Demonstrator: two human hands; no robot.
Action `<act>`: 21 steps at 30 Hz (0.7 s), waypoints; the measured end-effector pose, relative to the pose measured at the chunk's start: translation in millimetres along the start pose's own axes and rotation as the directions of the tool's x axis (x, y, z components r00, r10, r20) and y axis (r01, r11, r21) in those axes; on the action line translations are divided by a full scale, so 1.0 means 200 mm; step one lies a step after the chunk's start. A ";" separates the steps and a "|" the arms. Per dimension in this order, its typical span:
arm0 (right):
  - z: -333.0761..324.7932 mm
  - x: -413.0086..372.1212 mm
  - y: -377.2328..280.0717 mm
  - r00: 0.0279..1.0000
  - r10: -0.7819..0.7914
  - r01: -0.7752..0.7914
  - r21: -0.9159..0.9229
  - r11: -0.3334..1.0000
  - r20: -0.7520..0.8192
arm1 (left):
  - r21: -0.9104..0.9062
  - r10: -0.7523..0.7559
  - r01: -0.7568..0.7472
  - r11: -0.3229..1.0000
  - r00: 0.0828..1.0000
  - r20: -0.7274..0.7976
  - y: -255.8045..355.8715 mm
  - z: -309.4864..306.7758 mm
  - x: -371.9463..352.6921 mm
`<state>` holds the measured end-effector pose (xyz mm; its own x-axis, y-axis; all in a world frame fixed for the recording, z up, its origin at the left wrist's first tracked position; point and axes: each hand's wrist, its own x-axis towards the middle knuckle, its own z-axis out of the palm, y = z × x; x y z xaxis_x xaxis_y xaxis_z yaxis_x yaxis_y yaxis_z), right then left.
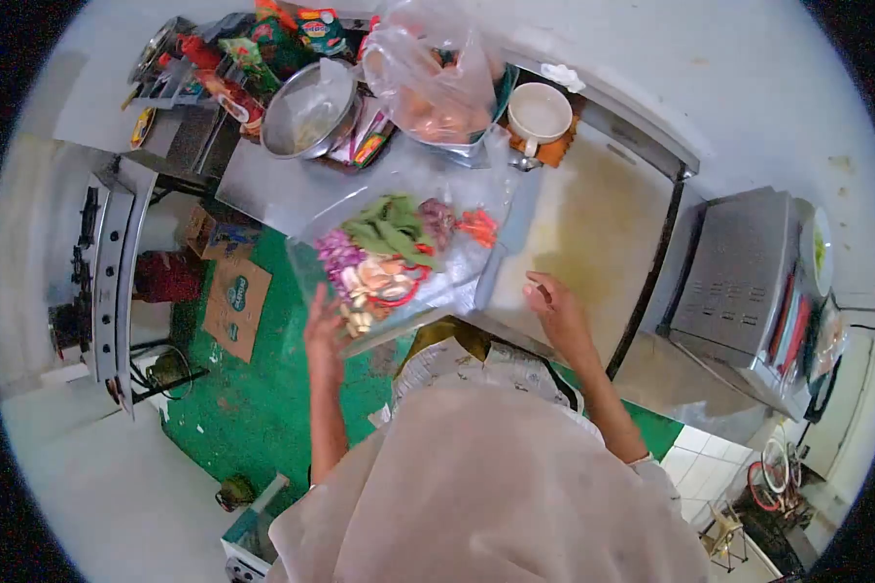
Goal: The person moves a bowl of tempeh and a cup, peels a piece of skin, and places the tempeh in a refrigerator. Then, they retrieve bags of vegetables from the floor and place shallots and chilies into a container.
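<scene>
My left hand (324,328) is at the left front edge of a clear plastic sheet or tray (467,277), its fingers apart; whether it grips the edge is unclear. On the plastic lie green leaves (391,228), chopped purple onion (337,255), pale sliced pieces (384,277), small yellowish pieces (358,319), a dark reddish heap (438,222) and cut red pieces (478,227). My right hand (556,309) hovers over the front of a worn white cutting board (593,214), fingers loosely bent and apart, with nothing visible in them.
Behind the plastic stand a metal bowl (309,112), a bulging plastic bag (437,92) and a cream cup (541,112). A silver oven-like appliance (734,272) is at the right. A stove (112,272) stands at the left, near flattened cardboard (236,309) on the green floor.
</scene>
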<state>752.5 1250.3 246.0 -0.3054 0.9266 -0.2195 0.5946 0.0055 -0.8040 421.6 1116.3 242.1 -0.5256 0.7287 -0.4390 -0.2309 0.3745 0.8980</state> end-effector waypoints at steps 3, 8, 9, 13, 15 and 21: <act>0.04 0.04 0.00 0.999 -0.023 0.023 0.007 1.000 -0.024 | 0.011 0.087 -0.087 0.996 0.993 -0.083 -0.02 -0.24 0.04; 0.29 0.21 -0.12 0.969 -0.249 0.248 -0.089 0.965 0.005 | 0.038 0.059 -0.052 0.998 0.981 -0.187 -0.07 -0.59 0.19; 0.37 0.26 -0.17 0.903 -0.429 0.411 -0.221 0.884 -0.037 | 0.065 0.034 -0.022 0.998 0.982 -0.187 -0.09 -0.64 0.24; 0.60 0.44 -0.41 0.872 -0.490 0.449 -0.399 0.800 -0.003 | 0.023 -0.010 0.013 1.000 0.995 -0.096 -0.05 -0.67 0.40; 0.70 0.53 -0.39 0.858 -0.512 0.418 -0.513 0.750 -0.049 | 0.099 -0.084 0.091 0.991 0.993 -0.078 0.04 -0.61 0.43; 0.64 0.52 -0.44 0.869 -0.490 0.407 -0.460 0.789 -0.072 | 0.185 -0.086 0.069 0.980 0.992 0.087 0.12 -0.50 0.57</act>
<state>572.3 1298.3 222.9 -0.5031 0.8294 0.2428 0.6873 0.5543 -0.4695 273.6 1151.6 216.2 -0.4302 0.7411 -0.5155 -0.1107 0.5234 0.8448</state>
